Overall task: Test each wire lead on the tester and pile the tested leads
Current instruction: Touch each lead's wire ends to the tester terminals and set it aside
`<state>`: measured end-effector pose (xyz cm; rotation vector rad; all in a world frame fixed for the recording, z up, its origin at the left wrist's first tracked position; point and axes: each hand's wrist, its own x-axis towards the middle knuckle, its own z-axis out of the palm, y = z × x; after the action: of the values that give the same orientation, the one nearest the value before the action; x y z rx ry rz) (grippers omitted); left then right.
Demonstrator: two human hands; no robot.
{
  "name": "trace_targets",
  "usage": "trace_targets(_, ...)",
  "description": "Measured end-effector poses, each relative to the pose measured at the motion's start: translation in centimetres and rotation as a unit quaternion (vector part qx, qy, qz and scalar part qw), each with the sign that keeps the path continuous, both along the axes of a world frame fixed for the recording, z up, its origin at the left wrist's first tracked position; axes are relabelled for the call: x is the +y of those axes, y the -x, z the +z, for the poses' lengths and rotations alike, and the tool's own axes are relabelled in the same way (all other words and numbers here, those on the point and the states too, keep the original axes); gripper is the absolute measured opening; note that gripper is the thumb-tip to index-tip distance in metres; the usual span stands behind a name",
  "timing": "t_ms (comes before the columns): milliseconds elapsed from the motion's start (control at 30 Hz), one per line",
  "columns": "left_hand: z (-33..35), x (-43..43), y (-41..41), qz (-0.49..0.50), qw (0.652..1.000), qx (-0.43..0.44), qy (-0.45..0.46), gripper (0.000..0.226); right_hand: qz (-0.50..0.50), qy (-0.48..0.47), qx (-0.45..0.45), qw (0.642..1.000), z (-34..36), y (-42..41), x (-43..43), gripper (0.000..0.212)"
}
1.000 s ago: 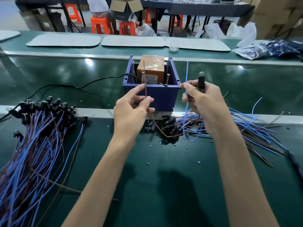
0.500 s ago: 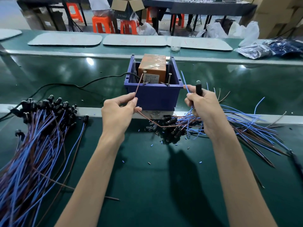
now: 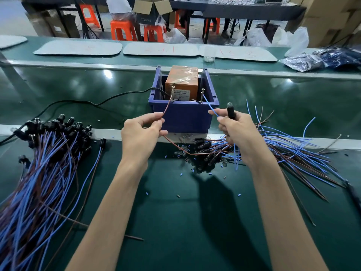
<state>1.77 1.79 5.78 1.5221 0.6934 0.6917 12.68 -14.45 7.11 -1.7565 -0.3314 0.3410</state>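
Pinching the brown wire point(image 3: 167, 106), the left hand point(image 3: 140, 133), and pinching the blue wire point(image 3: 210, 105), the right hand point(image 3: 238, 132), have just reached the tester point(image 3: 181, 83) screws point(image 3: 173, 90) at twelve o'clock, likely starting a test.

One dark-blue plastic bin point(image 3: 185, 116) with one orange tape-wrapped tester box point(image 3: 181, 85) and two upright metal screws point(image 3: 172, 92); two heaps of blue-and-brown wire leads point(image 3: 39, 173); one single wire lead point(image 3: 230, 111) in two hands, left hand point(image 3: 140, 137) and right hand point(image 3: 240, 133); four pale grey flat mats point(image 3: 78, 47); four orange plastic stools point(image 3: 122, 30)

head view | forward-down | close over hands point(image 3: 193, 137) | single view
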Motion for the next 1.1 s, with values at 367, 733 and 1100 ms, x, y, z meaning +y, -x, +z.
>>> trace_targets(367, 0.35, -0.25, 0.19, -0.035, 0.999, 0.018, -0.023, 0.026, -0.004, -0.006, -0.003, 1.000, 0.23, 0.01, -0.27, 0.029)
trace_targets(733, 0.63, -0.28, 0.31, -0.055, 0.997, 0.031, -0.036, 0.028, 0.001, 0.005, -0.001, 1.000, 0.50, 0.00, -0.40, 0.029)
trace_targets(1100, 0.90, 0.17, 0.69, -0.065, 0.995, 0.042, -0.058, 0.032, 0.003, 0.001, 0.006, 1.000, 0.84, 0.23, -0.43, 0.027)
